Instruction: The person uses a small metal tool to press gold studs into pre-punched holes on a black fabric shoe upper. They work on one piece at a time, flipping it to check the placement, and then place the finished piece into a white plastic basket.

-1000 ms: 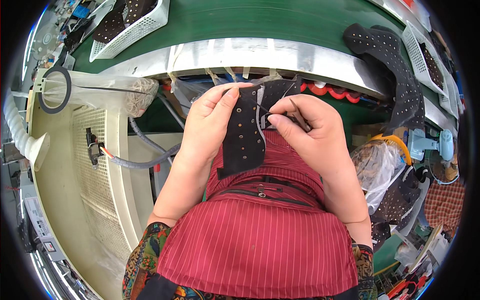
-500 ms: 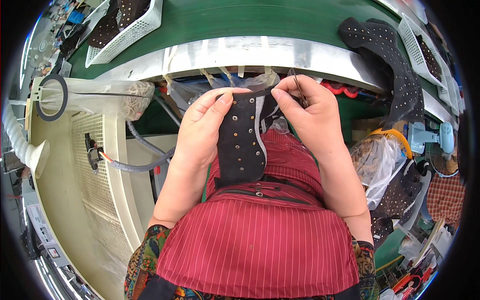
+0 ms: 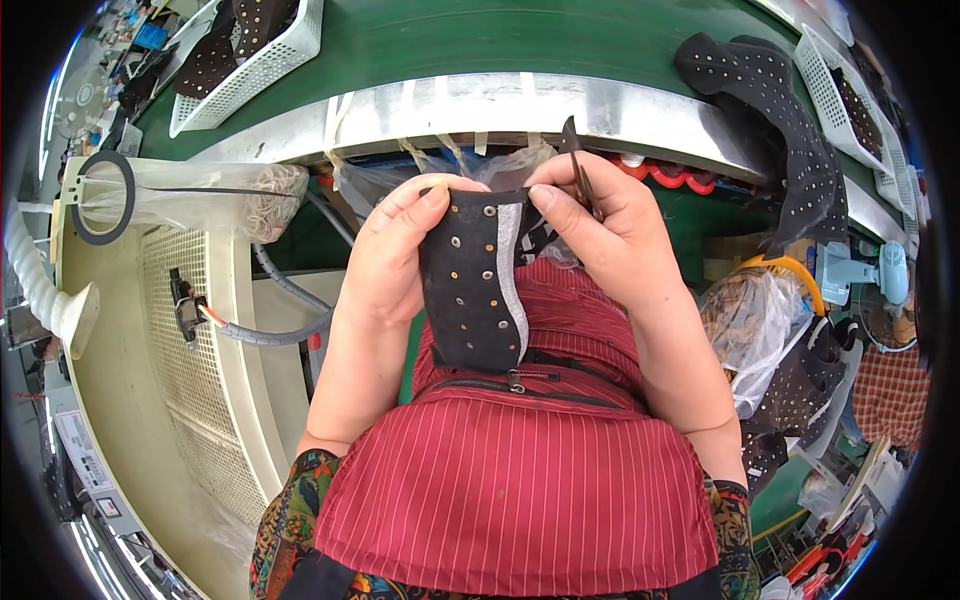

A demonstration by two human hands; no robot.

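Note:
Between my two hands hangs a black fabric piece point(image 3: 470, 285) with rows of metal eyelets and a light grey strip along its right side. My left hand point(image 3: 390, 240) is closed on its upper left corner, thumb in front. At the upper right corner, my right hand point(image 3: 610, 230) pinches the top edge between thumb and fingertips. That same hand also keeps slim, dark thread snips point(image 3: 574, 145) tucked in its fingers, their pointed end sticking up. Part of the fabric behind the right thumb is hidden.
Ahead runs a green conveyor belt point(image 3: 480, 40) with a metal edge point(image 3: 600, 105). White baskets point(image 3: 260, 75) of eyelet pieces stand on it, and black eyelet material point(image 3: 790, 130) drapes over its right side. A cream machine housing point(image 3: 110, 300) stands left; a small blue fan point(image 3: 865, 275) sits right.
The fabric piece has shifted slightly left and turned, showing more of the grey strip. Both hands moved a little left, and the snips now point more upright.

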